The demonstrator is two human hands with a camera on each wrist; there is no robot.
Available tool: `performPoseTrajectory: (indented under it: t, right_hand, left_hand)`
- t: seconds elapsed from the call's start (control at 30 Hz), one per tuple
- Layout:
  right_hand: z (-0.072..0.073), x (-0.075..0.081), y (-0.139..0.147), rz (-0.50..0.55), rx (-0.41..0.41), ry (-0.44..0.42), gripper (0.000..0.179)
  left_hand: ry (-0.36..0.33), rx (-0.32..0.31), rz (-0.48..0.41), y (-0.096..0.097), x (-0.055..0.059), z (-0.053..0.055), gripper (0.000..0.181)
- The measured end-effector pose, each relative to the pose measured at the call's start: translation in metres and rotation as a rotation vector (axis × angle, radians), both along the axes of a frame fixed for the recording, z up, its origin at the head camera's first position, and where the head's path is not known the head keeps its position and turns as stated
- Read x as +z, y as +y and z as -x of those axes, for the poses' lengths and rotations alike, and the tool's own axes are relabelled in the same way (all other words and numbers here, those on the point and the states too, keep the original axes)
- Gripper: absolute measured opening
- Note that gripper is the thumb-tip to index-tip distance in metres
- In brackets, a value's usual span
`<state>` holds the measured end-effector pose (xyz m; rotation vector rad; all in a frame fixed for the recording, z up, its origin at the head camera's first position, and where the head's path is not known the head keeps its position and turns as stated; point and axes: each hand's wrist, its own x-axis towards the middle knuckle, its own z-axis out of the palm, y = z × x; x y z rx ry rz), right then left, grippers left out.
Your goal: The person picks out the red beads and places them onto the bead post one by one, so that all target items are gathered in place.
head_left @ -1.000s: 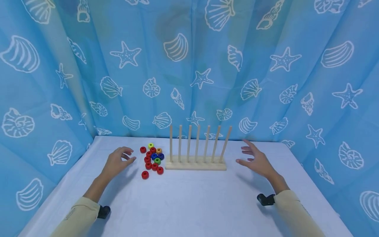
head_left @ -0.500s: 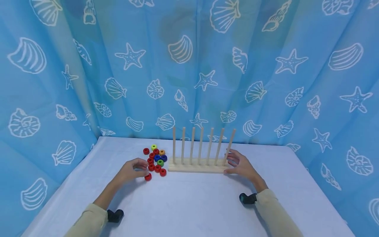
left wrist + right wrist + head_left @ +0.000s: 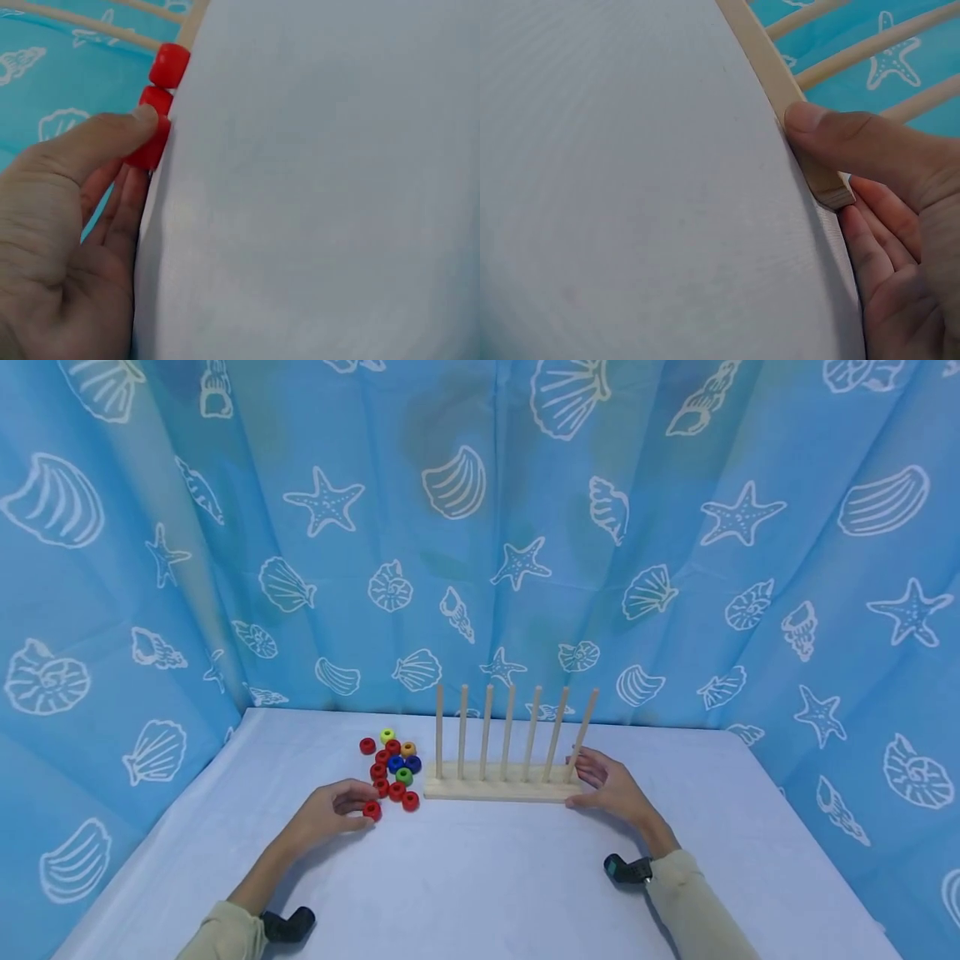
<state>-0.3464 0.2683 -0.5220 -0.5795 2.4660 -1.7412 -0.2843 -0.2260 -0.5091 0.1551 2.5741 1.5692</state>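
Observation:
My left hand (image 3: 330,814) is at the near left of a cluster of beads, pinching a red bead (image 3: 372,811) between thumb and fingers. In the left wrist view the thumb lies on the front of that red bead (image 3: 154,146), with two more red ones lined up beyond it. A pale wooden peg stand (image 3: 501,791) with several upright pegs is right of the beads, its pegs bare. My right hand (image 3: 617,792) grips the right end of its base. The right wrist view has the thumb on the base's (image 3: 826,184) front face and the fingers behind its end.
Other beads lie loose left of the stand: several red, two blue (image 3: 396,764), one green (image 3: 403,776), one orange (image 3: 408,748) and one yellow (image 3: 387,736). A white cloth (image 3: 487,877) covers the table. A blue shell-print curtain (image 3: 450,568) hangs behind and at both sides.
My left hand has moved right to the near red bead and taken hold of it. My right hand has come left from beside the stand and now grips its end.

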Motion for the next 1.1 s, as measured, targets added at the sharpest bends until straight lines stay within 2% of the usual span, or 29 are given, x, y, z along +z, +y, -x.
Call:
performPoseTrajectory:
  t: [0.13, 0.33, 0.47, 0.6, 0.7, 0.83, 0.97, 1.1]
  right_hand:
    - [-0.001, -0.001, 0.0, -0.018, -0.021, -0.014, 0.097]
    - [-0.003, -0.001, 0.0, -0.044, -0.071, -0.054, 0.098]
    - [-0.004, 0.0, 0.0, -0.037, -0.074, -0.056, 0.098]
    - [-0.005, 0.0, -0.001, -0.034, -0.065, -0.067, 0.098]
    - [-0.005, 0.002, -0.002, -0.04, -0.071, -0.072, 0.098]
    - [-0.006, 0.003, -0.002, -0.05, -0.083, -0.067, 0.098]
    - [-0.006, 0.003, -0.002, -0.058, -0.083, -0.061, 0.097]
    - [-0.007, 0.004, -0.002, -0.059, -0.077, -0.061, 0.096]
  left_hand:
    - [0.012, 0.026, 0.007, 0.0, -0.004, -0.002, 0.041]
    - [0.034, 0.039, -0.03, 0.0, 0.0, -0.007, 0.039]
    - [0.053, 0.037, -0.049, -0.001, 0.002, -0.008, 0.04]
    - [0.087, 0.034, -0.03, -0.003, 0.011, -0.006, 0.04]
    - [0.135, 0.043, -0.023, -0.003, 0.033, -0.003, 0.039]
    - [0.196, 0.04, -0.038, 0.002, 0.071, 0.007, 0.043]
    - [0.258, 0.014, -0.054, 0.011, 0.105, 0.019, 0.05]
    - [0.334, -0.017, -0.053, 0.026, 0.133, 0.031, 0.052]
